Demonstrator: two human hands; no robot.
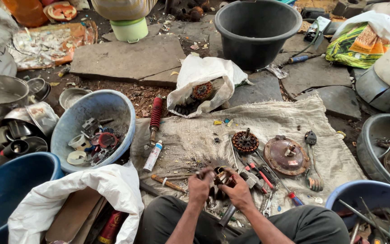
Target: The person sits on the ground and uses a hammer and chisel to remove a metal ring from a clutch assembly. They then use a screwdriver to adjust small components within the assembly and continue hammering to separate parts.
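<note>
Both hands, left hand [200,185] and right hand [238,192], clamp together on a small metal part [222,176] above the sackcloth [276,122]; disassembly appears underway, calling for a steady grip. Beyond lie a copper-wound rotor [245,141] and rusty cover [286,156]. Fingers hide the part's shape.

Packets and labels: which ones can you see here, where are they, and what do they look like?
Small tube: lies on the sacking left of the hands, white with a red cap and a blue label.
Printed bag: top right on the stones, crumpled, green, yellow and orange.
White sack: centre, open, rusty motor parts inside.
Red can: bottom left beside a second white sack, print too small to tell.
</note>
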